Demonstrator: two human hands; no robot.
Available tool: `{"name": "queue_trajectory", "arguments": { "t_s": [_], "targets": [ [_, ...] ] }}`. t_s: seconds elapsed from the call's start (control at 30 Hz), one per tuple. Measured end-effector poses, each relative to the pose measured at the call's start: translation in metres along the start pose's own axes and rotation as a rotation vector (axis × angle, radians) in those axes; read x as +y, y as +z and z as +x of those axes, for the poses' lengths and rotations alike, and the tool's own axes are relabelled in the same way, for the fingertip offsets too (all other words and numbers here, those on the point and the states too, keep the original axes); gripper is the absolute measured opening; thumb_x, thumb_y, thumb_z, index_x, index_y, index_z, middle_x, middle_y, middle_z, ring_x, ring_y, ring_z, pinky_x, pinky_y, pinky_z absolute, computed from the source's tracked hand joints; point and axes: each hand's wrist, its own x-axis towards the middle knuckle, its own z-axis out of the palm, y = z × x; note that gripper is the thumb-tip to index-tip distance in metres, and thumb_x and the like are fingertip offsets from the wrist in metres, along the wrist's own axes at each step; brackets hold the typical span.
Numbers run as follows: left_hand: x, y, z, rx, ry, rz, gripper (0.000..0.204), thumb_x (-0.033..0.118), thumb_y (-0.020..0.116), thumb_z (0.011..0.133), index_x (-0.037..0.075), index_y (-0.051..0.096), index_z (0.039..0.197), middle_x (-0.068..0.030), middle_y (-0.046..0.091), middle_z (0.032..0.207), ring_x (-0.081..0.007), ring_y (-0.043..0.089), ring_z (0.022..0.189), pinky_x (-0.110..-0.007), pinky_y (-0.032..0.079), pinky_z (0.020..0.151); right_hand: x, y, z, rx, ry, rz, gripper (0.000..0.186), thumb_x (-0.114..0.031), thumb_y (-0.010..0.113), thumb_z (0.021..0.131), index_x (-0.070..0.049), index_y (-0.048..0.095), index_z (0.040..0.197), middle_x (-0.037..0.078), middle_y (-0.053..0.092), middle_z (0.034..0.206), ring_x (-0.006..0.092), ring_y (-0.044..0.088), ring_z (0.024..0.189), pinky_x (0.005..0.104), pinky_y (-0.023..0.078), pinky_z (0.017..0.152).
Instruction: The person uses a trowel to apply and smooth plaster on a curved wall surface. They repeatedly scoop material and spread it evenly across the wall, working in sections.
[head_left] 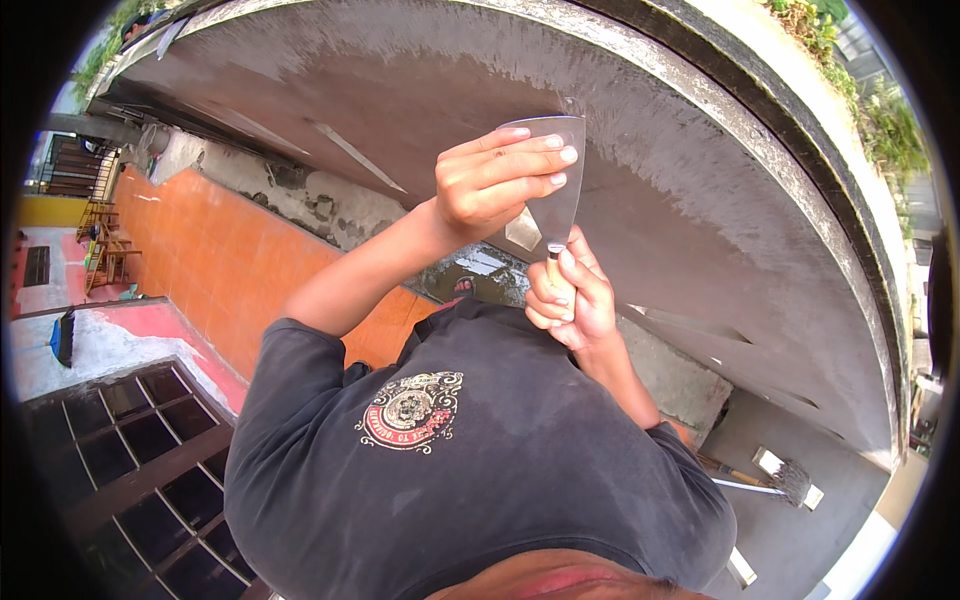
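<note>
Grey wall (700,240), streaked above the scraper (558,208), smoother beside it; work looks partial. Right grip (588,300) closed round its handle (561,284); left grip (505,178) open, fingers extended against it.

Orange tiled floor (220,240); wooden furniture (112,249) standing on it, far left.

Orange flr (225,230), dk window (140,470), wdn furn. (110,250)
</note>
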Motion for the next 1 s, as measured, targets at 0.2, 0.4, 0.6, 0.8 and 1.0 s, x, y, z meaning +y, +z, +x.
{"name": "queue_trajectory", "arguments": {
  "t_s": [0.2,0.4,0.6,0.8,1.0],
  "targets": [
    [0.004,0.003,-0.002,0.03,-0.012,0.012,0.025,-0.013,0.069,0.068,0.008,0.075,0.082,-0.0057,0.078,0.101,-0.021,0.075,0.1,-0.036,0.057,0.092,-0.003,0.003,0.0,-0.035,-0.033,-0.093,0.017,-0.022,0.041,0.109,-0.02,0.047,0.124,0.003,0.041,0.065,0.0064,0.031,0.044,0.0215,0.026,0.041],
    [-0.009,0.005,0.0,0.112,0.03,0.11,0.023,-0.011,0.071,0.071,0.008,0.075,0.083,-0.0071,0.077,0.101,-0.0211,0.074,0.101,-0.036,0.057,0.093,-0.015,0.001,0.011,0.078,-0.031,-0.206,0.015,-0.019,0.048,0.107,-0.018,0.051,0.122,0.004,0.044,0.066,0.0052,0.032,0.043,0.0212,0.027,0.041],
    [0.019,0.006,-0.03,-0.115,0.058,0.121,0.024,0.012,0.077,0.079,0.015,0.074,0.103,-0.0059,0.07,0.126,-0.0202,0.064,0.122,-0.048,0.029,0.121,-0.054,0.003,-0.036,0.158,0.028,-0.556,0.029,-0.017,0.051,0.105,-0.016,0.045,0.133,0.004,0.046,0.069,0.0047,0.033,0.047,0.0203,0.032,0.044],
    [0.038,-0.012,-0.068,-0.18,-0.095,-0.015,0.024,0.011,0.075,0.076,0.015,0.07,0.099,-0.0093,0.067,0.13,-0.0249,0.062,0.125,-0.05,0.038,0.114,-0.119,0.056,-0.098,0.402,-0.053,-0.922,0.035,-0.017,0.053,0.102,-0.006,0.048,0.134,0.008,0.052,0.068,0.0049,0.034,0.042,0.0192,0.029,0.038],
    [0.047,-0.011,-0.065,-0.028,-0.092,-0.037,0.024,0.006,0.072,0.075,0.012,0.069,0.098,-0.0109,0.07,0.121,-0.0251,0.068,0.112,-0.046,0.049,0.102,-0.085,0.049,-0.016,0.415,0.004,-0.966,0.037,-0.018,0.057,0.102,-0.004,0.049,0.136,0.006,0.057,0.071,0.0049,0.038,0.046,0.0194,0.031,0.041]
  ]
}}
